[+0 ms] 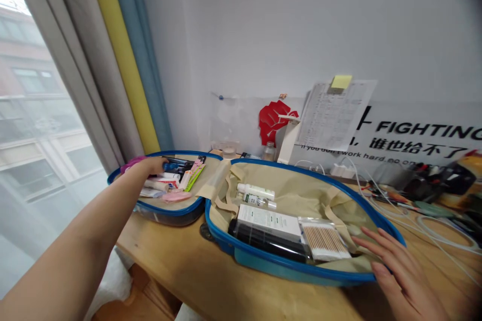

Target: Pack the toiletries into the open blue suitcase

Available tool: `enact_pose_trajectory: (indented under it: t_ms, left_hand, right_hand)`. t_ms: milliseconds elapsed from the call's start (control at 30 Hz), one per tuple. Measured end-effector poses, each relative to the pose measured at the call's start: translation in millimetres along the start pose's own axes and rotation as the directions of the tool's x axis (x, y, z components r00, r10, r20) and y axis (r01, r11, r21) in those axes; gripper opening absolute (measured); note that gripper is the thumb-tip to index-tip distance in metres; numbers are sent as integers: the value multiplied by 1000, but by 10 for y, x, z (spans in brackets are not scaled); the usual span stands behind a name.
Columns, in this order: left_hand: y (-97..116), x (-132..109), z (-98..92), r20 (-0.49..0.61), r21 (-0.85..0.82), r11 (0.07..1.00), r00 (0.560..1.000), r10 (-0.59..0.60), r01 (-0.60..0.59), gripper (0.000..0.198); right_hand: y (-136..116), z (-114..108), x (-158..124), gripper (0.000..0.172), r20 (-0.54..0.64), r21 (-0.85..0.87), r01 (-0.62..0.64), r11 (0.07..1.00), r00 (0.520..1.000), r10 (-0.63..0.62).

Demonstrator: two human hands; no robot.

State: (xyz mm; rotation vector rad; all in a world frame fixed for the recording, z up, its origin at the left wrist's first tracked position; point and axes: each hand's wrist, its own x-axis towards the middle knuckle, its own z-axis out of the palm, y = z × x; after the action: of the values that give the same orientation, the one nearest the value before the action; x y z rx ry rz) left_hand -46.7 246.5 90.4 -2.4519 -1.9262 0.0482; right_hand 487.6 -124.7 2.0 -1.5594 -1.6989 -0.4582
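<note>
A small blue suitcase [301, 273] lies open on a wooden desk [196, 271], both halves lined in beige. My left hand [152, 164] reaches into the far left half and closes on a blue item [170, 165] among tubes, a pink pouch [176, 196] and a green comb. My right hand [395, 266] lies flat with fingers spread on the near right rim of the other half. That half holds a white box [269, 219], a black bottle [263, 243], a pack of cotton swabs [324, 241] and small white bottles [256, 192].
A window with grey, yellow and blue curtains [124, 60] stands at the left. On the wall hang a red fist cutout [274, 119], a printed sheet [333, 115] and a "FIGHTING" banner. White cables [414, 210], pens and dark items clutter the desk at right.
</note>
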Motion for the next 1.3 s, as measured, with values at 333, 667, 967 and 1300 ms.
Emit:
enact_pose_trajectory:
  t_ms: [333, 667, 967, 1300]
  left_hand:
    - [79, -207, -80, -41, 117, 991, 996, 76, -71, 48]
    - [1196, -604, -348, -236, -14, 910, 886, 399, -414, 47]
    - [2484, -889, -316, -245, -90, 675, 673, 698, -732, 39]
    - [3640, -725, -205, 95, -244, 630, 629, 772, -737, 41]
  right_hand:
    - [19, 0, 7, 37, -2, -46, 44, 998, 999, -44]
    - [-64, 17, 37, 39, -26, 2, -10, 1000, 1000, 10]
    - [-135, -29, 51, 39, 17, 71, -77, 995, 997, 76]
    - [-196, -58, 56, 35, 17, 82, -89, 993, 996, 88]
